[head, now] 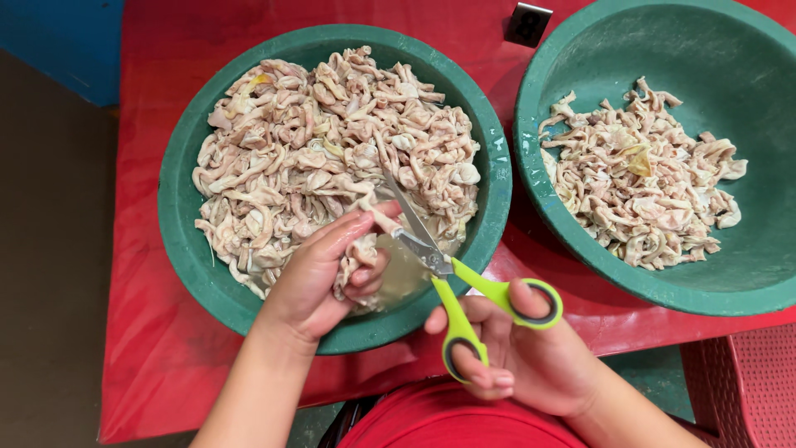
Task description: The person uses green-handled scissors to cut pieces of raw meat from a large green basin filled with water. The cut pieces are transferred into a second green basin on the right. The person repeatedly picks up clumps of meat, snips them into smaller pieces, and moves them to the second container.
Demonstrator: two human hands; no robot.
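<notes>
1. Left hand (319, 274) pinches an offal strip (377, 211) at the left basin's (178, 207) 5 o'clock.
2. Right hand (531, 361), fingers closed through the handles, holds scissors (452, 282) part open beside the strip; closing squarely across it seems the cut in hand.

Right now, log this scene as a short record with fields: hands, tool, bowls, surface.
left hand: left hand grips a pale strip over the left bowl
right hand: right hand holds the scissors, fingers in the green loops
tool: blades open, pointing into the left bowl
bowls: left bowl heaped with pale strips plus some liquid; right bowl holds a smaller pile
surface: red cover under both bowls
</notes>
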